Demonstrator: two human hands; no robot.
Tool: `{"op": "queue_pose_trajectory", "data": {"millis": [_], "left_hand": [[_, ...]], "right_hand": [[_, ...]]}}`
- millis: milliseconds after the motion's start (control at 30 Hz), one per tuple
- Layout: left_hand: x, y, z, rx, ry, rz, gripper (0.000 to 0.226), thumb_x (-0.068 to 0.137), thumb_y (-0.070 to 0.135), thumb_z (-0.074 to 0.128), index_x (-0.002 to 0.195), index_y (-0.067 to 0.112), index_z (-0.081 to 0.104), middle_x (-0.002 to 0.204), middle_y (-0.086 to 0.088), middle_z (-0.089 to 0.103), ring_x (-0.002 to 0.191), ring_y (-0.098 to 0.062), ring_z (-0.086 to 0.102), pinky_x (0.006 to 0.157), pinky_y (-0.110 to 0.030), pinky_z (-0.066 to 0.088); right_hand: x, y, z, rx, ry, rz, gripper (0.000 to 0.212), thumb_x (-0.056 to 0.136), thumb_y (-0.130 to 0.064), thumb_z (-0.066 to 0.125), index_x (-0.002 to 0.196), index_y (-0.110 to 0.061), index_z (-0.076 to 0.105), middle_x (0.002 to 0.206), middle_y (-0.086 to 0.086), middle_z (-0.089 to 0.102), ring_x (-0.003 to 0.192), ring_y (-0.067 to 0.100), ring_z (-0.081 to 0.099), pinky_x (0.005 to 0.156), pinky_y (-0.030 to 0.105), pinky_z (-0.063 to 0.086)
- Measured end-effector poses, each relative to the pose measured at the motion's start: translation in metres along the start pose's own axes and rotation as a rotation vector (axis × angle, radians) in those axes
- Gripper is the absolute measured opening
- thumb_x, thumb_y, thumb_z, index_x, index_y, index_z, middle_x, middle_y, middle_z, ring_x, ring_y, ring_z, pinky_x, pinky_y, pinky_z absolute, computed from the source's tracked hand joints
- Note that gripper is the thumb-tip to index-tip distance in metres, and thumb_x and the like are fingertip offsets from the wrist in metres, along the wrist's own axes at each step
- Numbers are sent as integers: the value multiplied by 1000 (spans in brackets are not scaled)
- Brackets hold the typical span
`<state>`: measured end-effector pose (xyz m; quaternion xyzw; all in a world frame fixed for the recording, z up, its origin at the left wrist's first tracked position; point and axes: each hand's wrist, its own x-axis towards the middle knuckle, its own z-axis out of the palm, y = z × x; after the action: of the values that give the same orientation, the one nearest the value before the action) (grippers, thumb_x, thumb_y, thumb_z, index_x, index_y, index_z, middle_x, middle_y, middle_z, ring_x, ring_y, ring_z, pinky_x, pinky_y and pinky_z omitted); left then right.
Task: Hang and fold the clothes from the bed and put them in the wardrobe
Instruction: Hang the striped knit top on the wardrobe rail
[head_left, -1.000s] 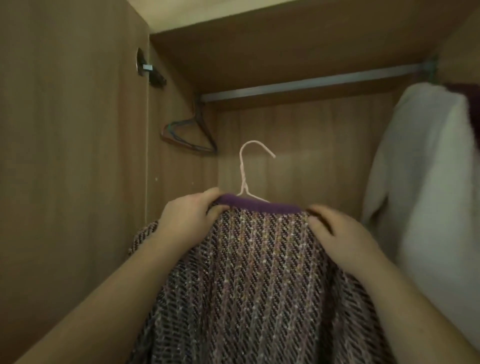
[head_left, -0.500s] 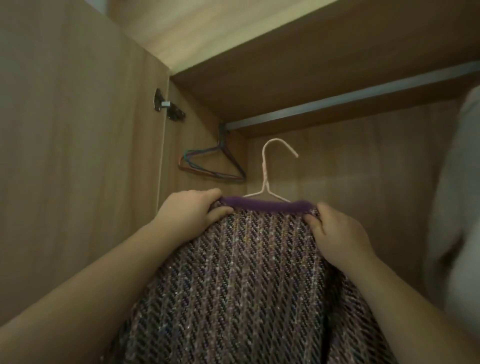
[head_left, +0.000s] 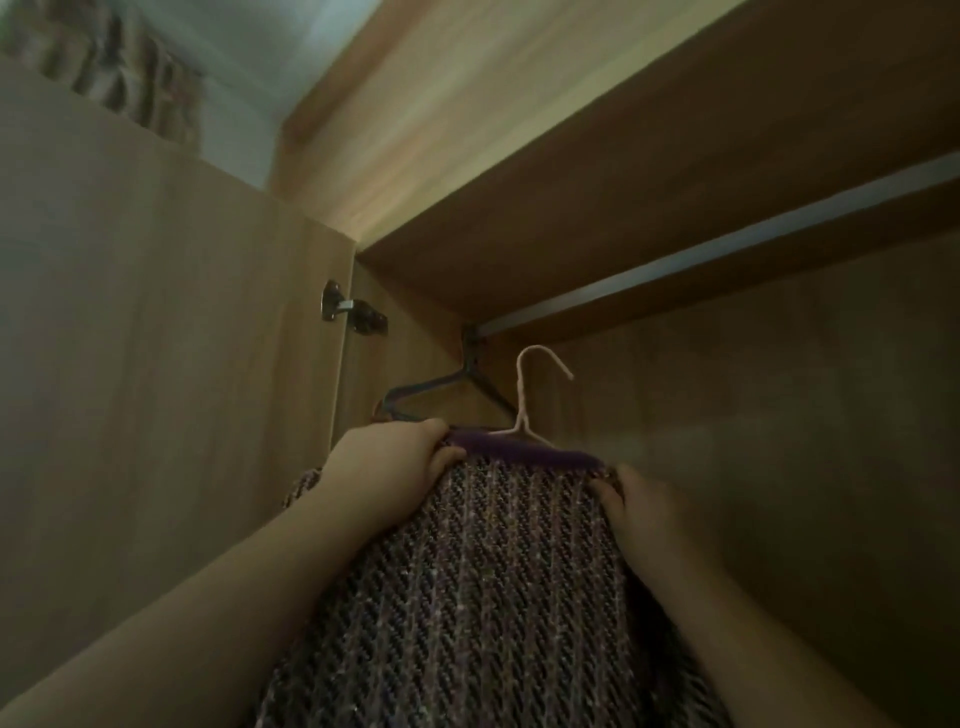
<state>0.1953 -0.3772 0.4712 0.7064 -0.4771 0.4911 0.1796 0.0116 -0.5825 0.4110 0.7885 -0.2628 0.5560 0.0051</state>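
A purple-collared knit sweater (head_left: 483, 582) with a dark diagonal pattern hangs on a thin pale pink hanger (head_left: 524, 395). My left hand (head_left: 400, 462) grips its left shoulder and my right hand (head_left: 636, 509) grips its right shoulder. I hold it up inside the wardrobe. The hanger's hook sits just below the metal rail (head_left: 727, 249), apart from it. The lower part of the sweater runs out of view.
Several empty dark hangers (head_left: 441, 389) hang at the rail's left end, by the side wall. The open wardrobe door (head_left: 156, 364) with its hinge (head_left: 348, 312) stands on the left. A wooden shelf (head_left: 623, 156) lies above the rail.
The view has tilted upward and moved closer to the rail. The sweater on its hanger has risen toward the rail. The white garment on the right has left the view.
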Motion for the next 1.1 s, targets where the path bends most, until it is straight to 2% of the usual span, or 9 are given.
{"op": "queue_pose_trajectory", "data": {"millis": [67,133,200,333,433,533,667,867,1100], "left_hand": [[15,-2,6,38,38,-64,31,97,59,35,91,32,49,79,8,60,75,-16,61,63,-35,52],[29,-8,11,53,76,-111,31,97,58,35,92,32,51,80,7,61,73,-16,61,60,-33,51],[44,-15,14,58,96,-140,31,98,58,36,93,32,52,79,8,61,69,-14,59,57,-31,48],[80,-25,27,66,103,-188,29,97,56,39,95,31,54,78,8,59,70,-14,60,62,-32,52],[106,-32,42,68,108,-220,29,98,54,41,95,28,53,80,7,57,74,-17,59,63,-33,48],[132,-40,57,31,118,-239,29,98,52,41,94,26,53,84,6,59,77,-18,60,67,-35,49],[166,-50,81,12,84,-276,29,99,51,42,97,24,55,89,3,60,81,-20,61,74,-37,52],[206,-59,108,-18,82,-289,27,100,47,45,87,23,50,78,3,51,74,-22,54,65,-35,43],[219,-57,131,-47,-13,-289,16,101,31,49,89,20,51,76,2,47,78,-22,53,67,-33,41]], "right_hand": [[16,-6,20,-141,112,-29,33,98,-43,34,121,-28,53,119,-1,60,110,21,55,90,40,46],[23,-26,35,-129,148,-40,50,99,-44,32,146,-28,35,150,0,41,135,23,39,109,47,35],[29,-46,53,-113,110,-52,61,99,-52,24,155,-30,15,163,0,14,148,25,14,119,50,18],[54,-70,94,-96,31,-67,69,89,-62,-2,154,-39,-5,165,-4,-10,150,24,-10,119,56,5],[81,-84,116,-25,-28,-63,63,96,-64,9,153,-43,-8,164,-7,-13,150,24,-14,118,59,1],[108,-89,135,21,-54,-98,65,91,-68,3,151,-47,-10,163,-11,-15,150,24,-14,119,58,-1],[143,-82,165,59,-67,-131,60,96,-65,15,148,-53,-13,163,-14,-15,150,23,-14,118,59,-2],[189,-63,206,80,-35,-179,61,96,-65,15,146,-55,-18,161,-16,-19,149,21,-18,118,59,0],[210,-62,243,131,-55,-148,55,100,-56,15,151,-50,-7,164,-13,-11,150,22,-8,119,57,8]]}}
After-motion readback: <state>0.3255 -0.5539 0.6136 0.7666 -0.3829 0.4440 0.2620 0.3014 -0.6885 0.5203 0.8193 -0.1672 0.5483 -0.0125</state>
